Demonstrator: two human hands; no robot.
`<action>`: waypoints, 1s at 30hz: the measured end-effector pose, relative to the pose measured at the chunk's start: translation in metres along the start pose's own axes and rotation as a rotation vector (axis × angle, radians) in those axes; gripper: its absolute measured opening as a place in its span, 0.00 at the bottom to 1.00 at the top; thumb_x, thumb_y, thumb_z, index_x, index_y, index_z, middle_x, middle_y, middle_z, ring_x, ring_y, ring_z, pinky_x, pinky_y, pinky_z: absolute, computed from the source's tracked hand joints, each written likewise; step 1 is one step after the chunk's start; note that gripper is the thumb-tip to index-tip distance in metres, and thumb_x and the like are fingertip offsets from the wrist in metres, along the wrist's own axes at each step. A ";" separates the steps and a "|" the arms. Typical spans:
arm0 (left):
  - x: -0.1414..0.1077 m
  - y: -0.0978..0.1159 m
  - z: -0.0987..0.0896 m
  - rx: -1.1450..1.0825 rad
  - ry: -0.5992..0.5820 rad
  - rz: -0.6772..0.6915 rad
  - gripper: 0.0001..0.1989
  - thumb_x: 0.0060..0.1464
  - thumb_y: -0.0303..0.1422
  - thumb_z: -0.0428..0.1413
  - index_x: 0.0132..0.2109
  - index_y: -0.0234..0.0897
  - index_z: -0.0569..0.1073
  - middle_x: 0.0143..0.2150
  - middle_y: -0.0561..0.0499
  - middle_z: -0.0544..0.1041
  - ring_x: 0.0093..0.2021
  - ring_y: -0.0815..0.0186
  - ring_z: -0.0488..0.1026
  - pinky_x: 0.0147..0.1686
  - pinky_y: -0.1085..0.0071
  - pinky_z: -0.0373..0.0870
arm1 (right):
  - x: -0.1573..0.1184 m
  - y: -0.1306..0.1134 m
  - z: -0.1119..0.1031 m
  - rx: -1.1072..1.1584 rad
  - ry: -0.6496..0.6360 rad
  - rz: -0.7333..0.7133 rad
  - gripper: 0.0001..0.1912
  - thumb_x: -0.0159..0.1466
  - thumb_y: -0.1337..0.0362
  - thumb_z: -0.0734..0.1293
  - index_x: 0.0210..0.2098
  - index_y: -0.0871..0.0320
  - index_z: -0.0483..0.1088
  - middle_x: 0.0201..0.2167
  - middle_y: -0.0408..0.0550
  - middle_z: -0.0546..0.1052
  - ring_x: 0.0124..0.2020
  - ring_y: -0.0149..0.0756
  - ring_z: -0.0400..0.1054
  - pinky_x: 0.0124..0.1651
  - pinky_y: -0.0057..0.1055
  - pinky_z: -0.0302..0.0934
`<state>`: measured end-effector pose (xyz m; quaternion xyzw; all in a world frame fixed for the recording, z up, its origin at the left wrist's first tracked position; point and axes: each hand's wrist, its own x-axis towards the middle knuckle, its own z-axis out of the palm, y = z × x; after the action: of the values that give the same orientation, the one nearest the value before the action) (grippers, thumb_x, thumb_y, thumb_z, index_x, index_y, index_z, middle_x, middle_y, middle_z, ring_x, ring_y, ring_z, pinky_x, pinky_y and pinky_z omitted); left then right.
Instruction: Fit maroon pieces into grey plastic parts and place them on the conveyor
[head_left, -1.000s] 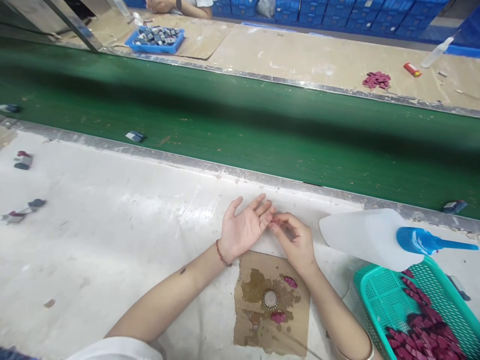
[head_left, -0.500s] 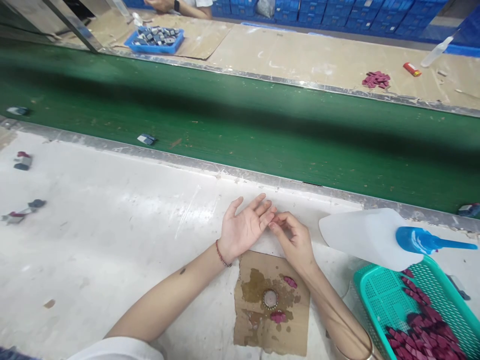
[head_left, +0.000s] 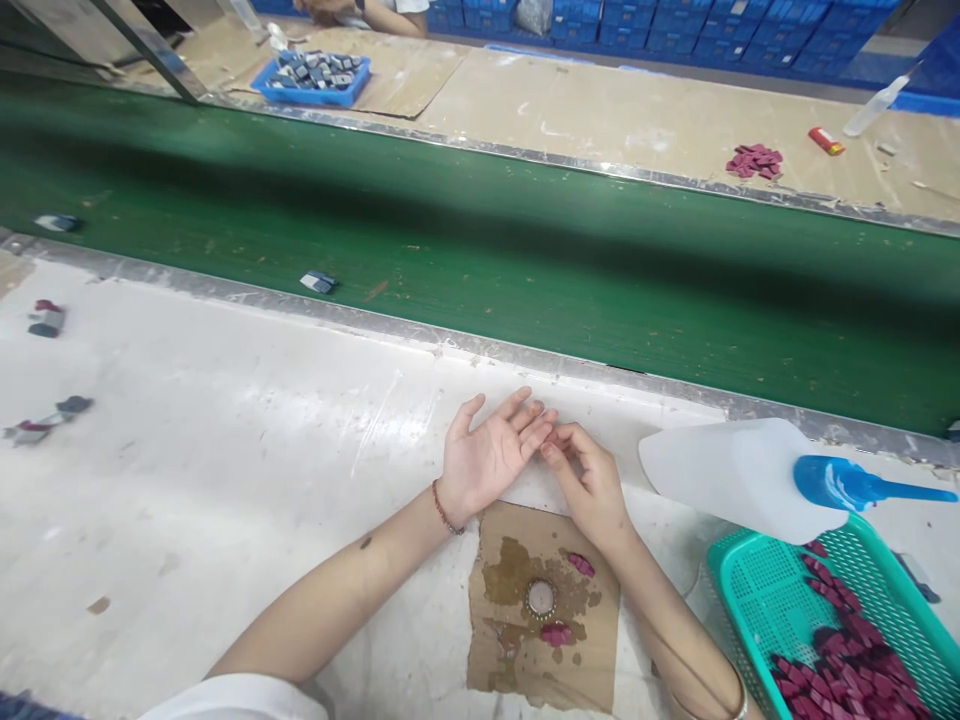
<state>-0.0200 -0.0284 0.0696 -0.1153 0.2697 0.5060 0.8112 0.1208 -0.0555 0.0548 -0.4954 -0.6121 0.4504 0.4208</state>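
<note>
Head view, nearest first: one teal basket (head_left: 772, 575) holds maroon pieces too heaped to count. Beside it, one cardboard sheet (head_left: 592, 660) bears two maroon chips (head_left: 556, 634) and one round cap (head_left: 541, 599), all unmoved since half a second ago. Just beyond, the left hand (head_left: 484, 465) lies palm up, fingers loosely spread; the right hand (head_left: 596, 495) brings thumb and forefinger to its fingertips, and whether they pinch anything cannot be told. One white bottle (head_left: 727, 475) lies near the right hand. Three grey pieces (head_left: 319, 282) on the green belt (head_left: 487, 240) have shifted rightward, one nearly cut off. Farther away sit one blue tray (head_left: 311, 97) and one red cylinder (head_left: 826, 140).
</note>
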 end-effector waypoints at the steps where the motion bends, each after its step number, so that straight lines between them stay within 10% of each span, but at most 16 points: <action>1: 0.000 0.000 0.000 -0.001 -0.002 0.004 0.20 0.61 0.39 0.41 0.41 0.29 0.74 0.31 0.42 0.78 0.37 0.58 0.79 0.41 0.65 0.74 | 0.000 0.000 0.000 0.002 -0.002 -0.004 0.06 0.67 0.63 0.61 0.34 0.55 0.67 0.29 0.44 0.76 0.31 0.34 0.71 0.35 0.29 0.65; 30: 0.000 0.000 0.000 -0.012 0.022 0.011 0.20 0.61 0.38 0.42 0.46 0.29 0.73 0.31 0.43 0.78 0.37 0.59 0.79 0.42 0.67 0.74 | -0.001 0.002 0.005 -0.021 0.078 -0.006 0.02 0.62 0.65 0.65 0.33 0.54 0.71 0.27 0.42 0.78 0.27 0.33 0.70 0.32 0.29 0.67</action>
<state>-0.0203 -0.0282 0.0700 -0.1241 0.2760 0.5109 0.8046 0.1166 -0.0572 0.0518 -0.5153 -0.6014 0.4228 0.4405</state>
